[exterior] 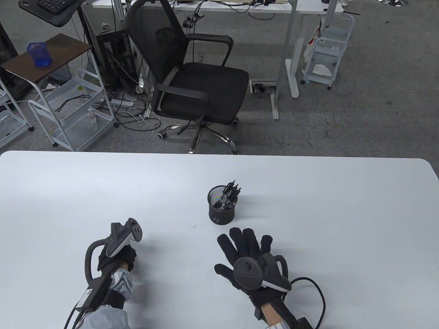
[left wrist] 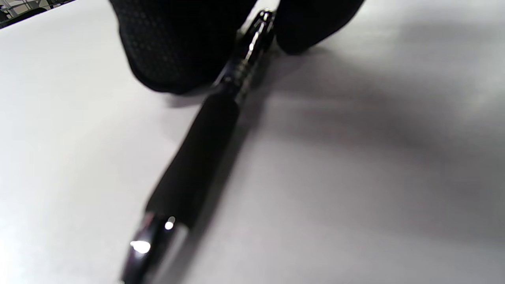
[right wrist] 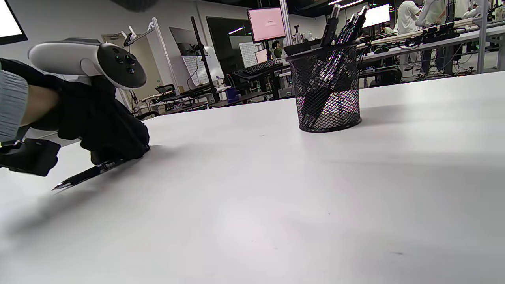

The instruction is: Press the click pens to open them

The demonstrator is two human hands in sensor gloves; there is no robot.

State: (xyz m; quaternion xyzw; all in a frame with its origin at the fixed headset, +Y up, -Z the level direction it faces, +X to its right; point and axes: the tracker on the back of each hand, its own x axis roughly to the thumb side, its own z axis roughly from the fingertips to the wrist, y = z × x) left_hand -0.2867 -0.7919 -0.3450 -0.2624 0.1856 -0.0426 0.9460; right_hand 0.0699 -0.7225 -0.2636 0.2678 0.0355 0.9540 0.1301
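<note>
My left hand (exterior: pixel 117 259) is curled around the back end of a black click pen (left wrist: pixel 197 157), its fingers (left wrist: pixel 177 47) closed on either side of the barrel. In the right wrist view the pen (right wrist: pixel 85 175) lies at a low angle on the white table, its pointed tip away from the left hand (right wrist: pixel 106 130). My right hand (exterior: pixel 247 252) rests flat on the table with fingers spread, empty, just in front of a black mesh pen cup (exterior: pixel 222 209). The cup (right wrist: pixel 327 90) holds several black click pens (exterior: pixel 230 192) standing upright.
The white table (exterior: pixel 343 222) carries only the cup and my hands. A cable (exterior: pixel 319 298) loops from my right wrist. A black office chair (exterior: pixel 195 85) stands beyond the table's far edge.
</note>
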